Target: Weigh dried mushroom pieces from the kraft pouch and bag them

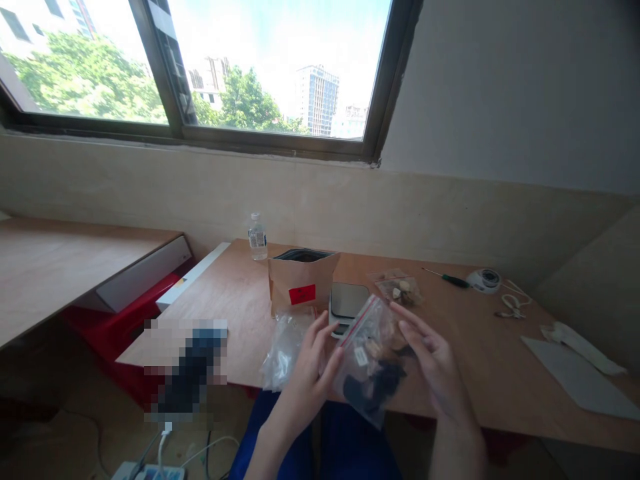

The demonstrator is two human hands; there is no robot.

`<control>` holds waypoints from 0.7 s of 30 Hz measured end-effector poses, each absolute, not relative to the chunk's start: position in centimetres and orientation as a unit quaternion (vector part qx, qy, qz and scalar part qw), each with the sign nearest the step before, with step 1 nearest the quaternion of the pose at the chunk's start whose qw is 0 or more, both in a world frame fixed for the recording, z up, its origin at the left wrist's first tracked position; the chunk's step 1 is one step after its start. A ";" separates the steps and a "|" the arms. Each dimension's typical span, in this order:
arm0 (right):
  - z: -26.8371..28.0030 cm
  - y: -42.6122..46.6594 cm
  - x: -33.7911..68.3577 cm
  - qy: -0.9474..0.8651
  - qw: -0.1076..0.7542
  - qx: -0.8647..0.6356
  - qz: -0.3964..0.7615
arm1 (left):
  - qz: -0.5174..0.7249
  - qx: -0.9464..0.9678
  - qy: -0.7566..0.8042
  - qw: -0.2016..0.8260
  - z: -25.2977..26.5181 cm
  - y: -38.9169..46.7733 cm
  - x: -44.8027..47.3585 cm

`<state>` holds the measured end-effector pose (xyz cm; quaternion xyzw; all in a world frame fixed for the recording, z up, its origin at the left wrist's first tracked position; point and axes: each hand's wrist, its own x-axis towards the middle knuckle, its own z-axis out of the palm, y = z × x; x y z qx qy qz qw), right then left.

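Observation:
A clear zip bag [373,373] with a red seal strip hangs tilted between my hands. Dark and tan pieces and a small white label show inside it. My left hand [313,363] pinches the bag's left upper edge, while my right hand [430,347] grips its right upper corner. Just behind the bag is a small digital scale [350,301], partly covered by it. Left of the scale stands an open brown paper pouch [300,287] with a red label. Empty-looking clear plastic bags [284,353] lie beside my left hand.
Another clear bag [400,288] with small pieces lies behind my right hand. Farther right are a screwdriver [454,280], a white dome camera [484,280] and a grey sheet [580,373]. A water bottle [257,240] stands at the back; a blurred-out dark object [193,373] overlaps the front left edge.

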<state>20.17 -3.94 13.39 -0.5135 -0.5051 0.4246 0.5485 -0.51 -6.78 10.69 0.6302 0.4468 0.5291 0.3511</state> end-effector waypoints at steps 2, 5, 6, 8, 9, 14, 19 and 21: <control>13.3 -3.9 19.0 -0.495 0.537 -0.500 0.466 | 0.497 0.644 0.431 0.391 11.4 -7.5 0.3; 12.6 -3.4 17.7 -0.488 0.540 -0.504 0.465 | 0.475 0.621 0.452 0.429 10.9 -7.8 0.8; 12.3 -3.2 17.5 -0.489 0.548 -0.516 0.441 | 0.481 0.601 0.463 0.439 10.5 -7.7 0.8; 11.7 -2.8 17.1 -0.484 0.569 -0.559 0.359 | 0.494 0.556 0.474 0.471 9.9 -7.5 0.8; 11.5 -2.7 17.0 -0.482 0.577 -0.582 0.311 | 0.500 0.537 0.471 0.490 9.7 -7.5 0.8; 12.6 -4.0 16.1 -0.587 0.514 -0.547 0.302 | 0.549 0.471 0.437 0.535 10.2 -7.5 1.7; 14.3 -5.9 14.9 -0.702 0.412 -0.461 0.353 | 0.589 0.436 0.457 0.504 10.6 -7.8 2.5; 14.5 -6.1 14.7 -0.713 0.415 -0.452 0.340 | 0.589 0.434 0.456 0.507 10.7 -8.0 2.5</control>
